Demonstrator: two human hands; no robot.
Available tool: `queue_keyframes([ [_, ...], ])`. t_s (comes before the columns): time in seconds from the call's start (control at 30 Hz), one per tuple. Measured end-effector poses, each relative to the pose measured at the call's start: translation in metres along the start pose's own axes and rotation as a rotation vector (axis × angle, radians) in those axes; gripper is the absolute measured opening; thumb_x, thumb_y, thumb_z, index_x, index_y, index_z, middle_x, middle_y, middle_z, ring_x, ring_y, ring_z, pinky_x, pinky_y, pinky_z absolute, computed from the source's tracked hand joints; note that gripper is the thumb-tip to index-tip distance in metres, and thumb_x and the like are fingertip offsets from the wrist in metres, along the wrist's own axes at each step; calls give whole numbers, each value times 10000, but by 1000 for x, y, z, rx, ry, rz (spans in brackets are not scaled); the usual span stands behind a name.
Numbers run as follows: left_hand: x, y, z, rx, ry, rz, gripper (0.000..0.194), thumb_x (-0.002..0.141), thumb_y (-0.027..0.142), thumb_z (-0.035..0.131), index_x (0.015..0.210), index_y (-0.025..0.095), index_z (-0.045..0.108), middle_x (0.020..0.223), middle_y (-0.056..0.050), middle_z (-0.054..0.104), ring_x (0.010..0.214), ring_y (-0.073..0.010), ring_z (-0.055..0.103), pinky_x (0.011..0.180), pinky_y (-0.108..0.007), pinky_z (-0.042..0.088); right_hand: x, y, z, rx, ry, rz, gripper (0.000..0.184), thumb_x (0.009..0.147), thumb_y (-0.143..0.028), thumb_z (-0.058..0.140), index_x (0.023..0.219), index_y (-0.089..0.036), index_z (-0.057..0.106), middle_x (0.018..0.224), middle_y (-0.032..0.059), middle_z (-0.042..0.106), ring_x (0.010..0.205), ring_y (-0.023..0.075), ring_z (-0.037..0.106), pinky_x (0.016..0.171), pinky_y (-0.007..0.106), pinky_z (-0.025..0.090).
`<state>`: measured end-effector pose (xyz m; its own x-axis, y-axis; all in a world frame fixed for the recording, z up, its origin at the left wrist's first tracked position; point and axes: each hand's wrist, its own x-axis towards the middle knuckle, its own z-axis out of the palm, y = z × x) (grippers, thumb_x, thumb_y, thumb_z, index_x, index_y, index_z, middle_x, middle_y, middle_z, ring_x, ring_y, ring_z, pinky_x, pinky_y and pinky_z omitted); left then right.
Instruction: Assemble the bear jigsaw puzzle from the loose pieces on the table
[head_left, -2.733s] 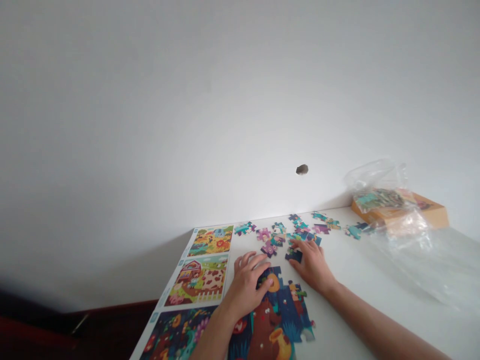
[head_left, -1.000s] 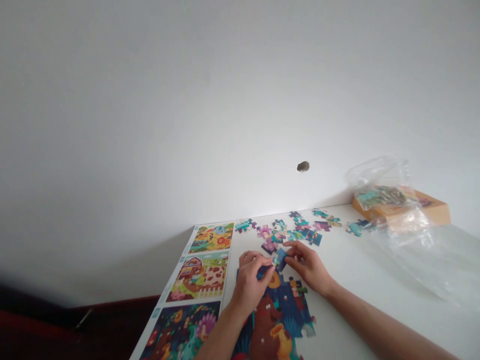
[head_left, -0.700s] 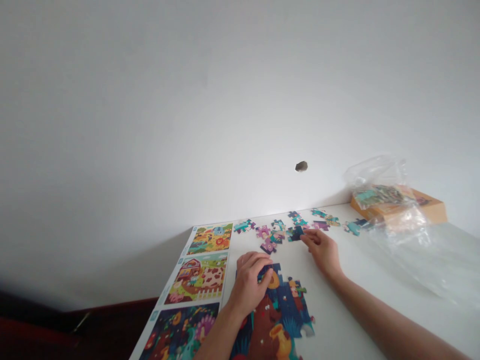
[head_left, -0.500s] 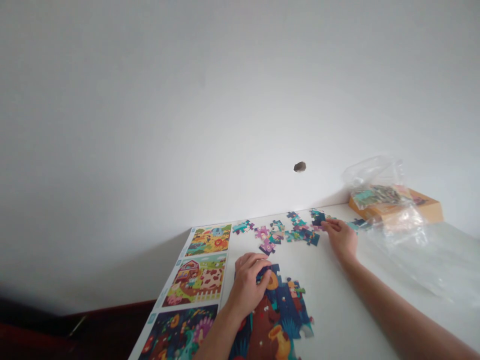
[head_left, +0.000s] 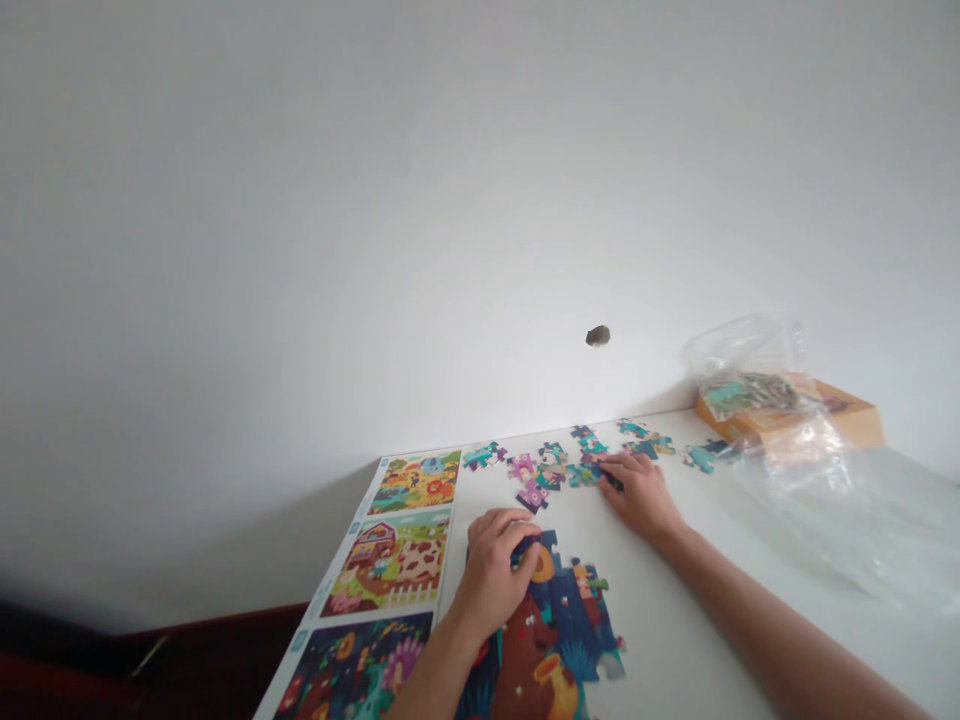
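Observation:
My left hand (head_left: 496,560) lies over the upper left of a partly joined jigsaw puzzle (head_left: 570,620), fingers loosely bent and the thumb apart. The joined part shows a brown bear, a yellow jar and dark blue ground. My right hand (head_left: 637,490) is farther back, with thumb and fingertips closed at a dark blue puzzle piece (head_left: 612,480), mostly hidden under the fingers. Teal puzzle pieces (head_left: 582,474) touch or lie close to its fingertips. Left of them are purple puzzle pieces (head_left: 531,495).
A printed picture sheet (head_left: 397,560) runs along the table's left edge. More loose pieces (head_left: 484,456) lie by the wall (head_left: 480,250), which has a hole (head_left: 598,336). At the back right, a clear plastic bag (head_left: 757,390) rests over an orange box (head_left: 862,425).
My right hand carried a dark piece from the joined puzzle back to the right over the loose pieces, then came left and nearer. My left hand stayed on the puzzle.

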<state>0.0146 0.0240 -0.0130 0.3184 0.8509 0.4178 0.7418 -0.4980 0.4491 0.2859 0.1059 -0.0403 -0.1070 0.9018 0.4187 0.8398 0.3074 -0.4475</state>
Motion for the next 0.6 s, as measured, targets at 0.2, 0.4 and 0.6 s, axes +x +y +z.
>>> queue_keyframes([
  [0.2, 0, 1, -1, 17, -14, 0, 173, 864, 175, 602, 986, 265, 685, 1110, -43, 669, 1092, -253, 593, 961, -450, 440, -2, -8, -3, -125, -109, -85, 388, 943, -380, 465, 1307, -343, 597, 1390, -5, 574, 1204, 289, 448, 997, 457, 354],
  [0.4, -1, 1, 1, 27, -29, -1, 175, 855, 179, 617, 985, 270, 691, 1124, -43, 667, 1095, -255, 593, 971, -462, 435, 0, -4, -7, -180, -102, 26, 333, 939, -360, 475, 1209, -286, 656, 1265, 59, 638, 1181, 288, 459, 955, 433, 358],
  [0.6, -1, 0, 0, 33, -22, -1, 170, 854, 189, 621, 979, 275, 696, 1118, -40, 667, 1091, -255, 597, 959, -454, 446, -1, -2, -3, -207, -131, 65, 419, 936, -431, 474, 1312, -281, 582, 1387, 59, 563, 1268, 311, 402, 987, 474, 339],
])
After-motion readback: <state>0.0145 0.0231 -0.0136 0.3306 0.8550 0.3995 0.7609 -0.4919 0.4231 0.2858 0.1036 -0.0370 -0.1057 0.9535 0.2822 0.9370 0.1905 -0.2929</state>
